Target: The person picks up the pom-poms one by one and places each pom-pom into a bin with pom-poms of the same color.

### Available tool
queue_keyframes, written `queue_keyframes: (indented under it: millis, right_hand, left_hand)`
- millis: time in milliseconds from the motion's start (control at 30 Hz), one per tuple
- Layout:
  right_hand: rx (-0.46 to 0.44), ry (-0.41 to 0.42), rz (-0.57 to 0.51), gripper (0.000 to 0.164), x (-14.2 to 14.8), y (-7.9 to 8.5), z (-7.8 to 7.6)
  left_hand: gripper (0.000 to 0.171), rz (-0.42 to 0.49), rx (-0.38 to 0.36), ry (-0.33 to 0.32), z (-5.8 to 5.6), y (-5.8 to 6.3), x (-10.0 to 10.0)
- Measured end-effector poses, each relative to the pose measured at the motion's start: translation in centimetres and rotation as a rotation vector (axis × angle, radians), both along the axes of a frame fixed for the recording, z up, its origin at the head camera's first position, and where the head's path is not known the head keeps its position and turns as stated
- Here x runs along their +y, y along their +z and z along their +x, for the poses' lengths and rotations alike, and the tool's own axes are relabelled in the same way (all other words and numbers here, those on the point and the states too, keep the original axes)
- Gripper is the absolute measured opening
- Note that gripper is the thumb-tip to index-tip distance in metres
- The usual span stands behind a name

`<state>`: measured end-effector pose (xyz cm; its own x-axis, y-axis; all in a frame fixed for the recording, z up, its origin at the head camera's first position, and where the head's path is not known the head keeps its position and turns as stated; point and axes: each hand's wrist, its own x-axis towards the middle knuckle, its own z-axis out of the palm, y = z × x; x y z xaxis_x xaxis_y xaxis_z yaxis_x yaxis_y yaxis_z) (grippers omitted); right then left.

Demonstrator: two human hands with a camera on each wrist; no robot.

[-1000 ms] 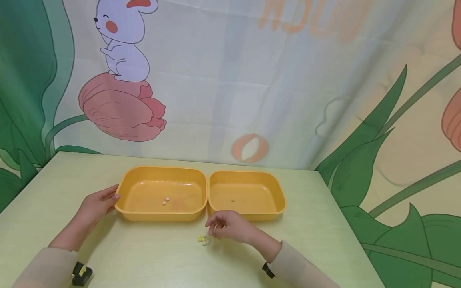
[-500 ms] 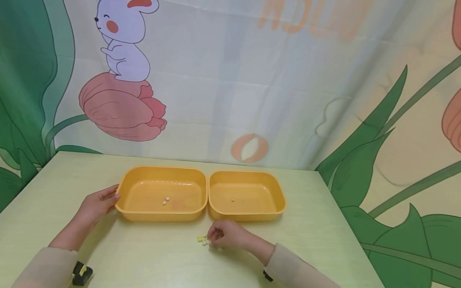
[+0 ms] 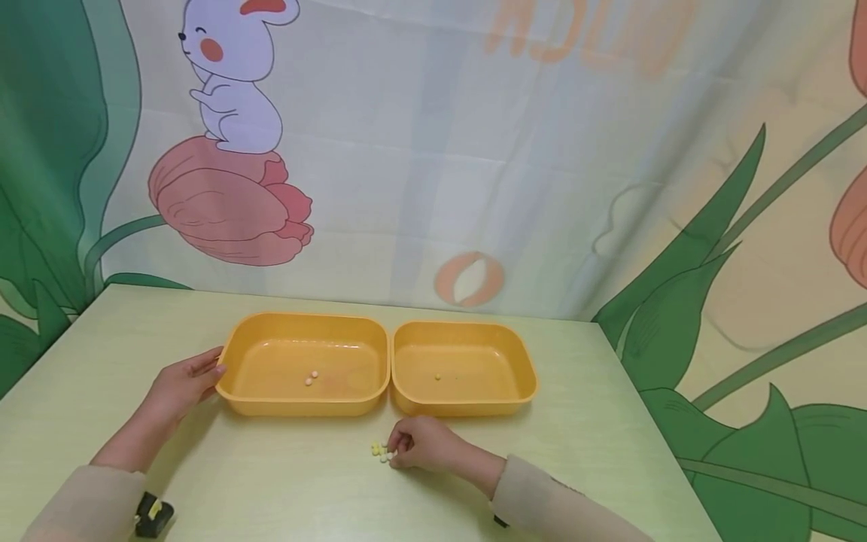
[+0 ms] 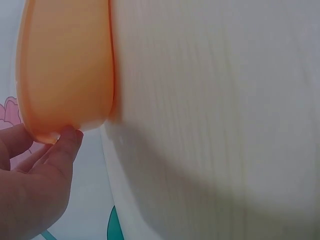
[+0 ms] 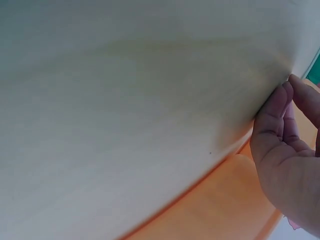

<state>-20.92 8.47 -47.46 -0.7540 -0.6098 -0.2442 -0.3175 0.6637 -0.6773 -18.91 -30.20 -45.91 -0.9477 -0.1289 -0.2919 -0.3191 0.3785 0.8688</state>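
My left hand [image 3: 181, 385] grips the left end of the left yellow tray [image 3: 305, 409]; in the left wrist view its fingers [image 4: 67, 150] lie against the tray's outer end wall. In front of the trays lies a little cluster of small, round, bead-like pieces [image 3: 377, 449], some yellow, some whitish. My right hand [image 3: 430, 444] is at the right side of this cluster, fingers curled and fingertips down at the whitish pieces. Seen from the right wrist, thumb and fingers [image 5: 275, 105] meet close over the table; I cannot tell whether a piece is between them.
The right yellow tray [image 3: 467, 409] stands against the left one and holds a tiny yellowish piece [image 3: 438, 376]. Two pale pinkish pieces [image 3: 311, 378] lie in the left tray. A black object [image 3: 154, 516] shows beside the left sleeve. A printed curtain [image 3: 379, 165] hangs behind the table.
My right hand has come down from the front of the right tray to the cluster, and then slightly left. The left hand and both trays have stayed in place.
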Motion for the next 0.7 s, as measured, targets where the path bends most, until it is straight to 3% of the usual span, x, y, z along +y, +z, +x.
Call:
queue_keyframes:
  millis: [200, 433, 700]
  right_hand:
    - [0.008, 0.007, 0.01, 0.009, -0.1, -0.1, -0.1]
    - [-0.089, -0.003, -0.03, 0.004, 0.4, 0.2, -0.4]
    - [-0.07, 0.023, -0.057, 0.004, 0.8, 1.2, -0.5]
  left_hand:
    - [0.063, 0.002, -0.007, 0.0, 0.0, 0.0, -0.1]
    - [0.063, 0.001, -0.017, 0.0, 0.0, 0.1, 0.1]
    - [0.063, -0.002, -0.006, -0.005, 0.0, 0.0, 0.0]
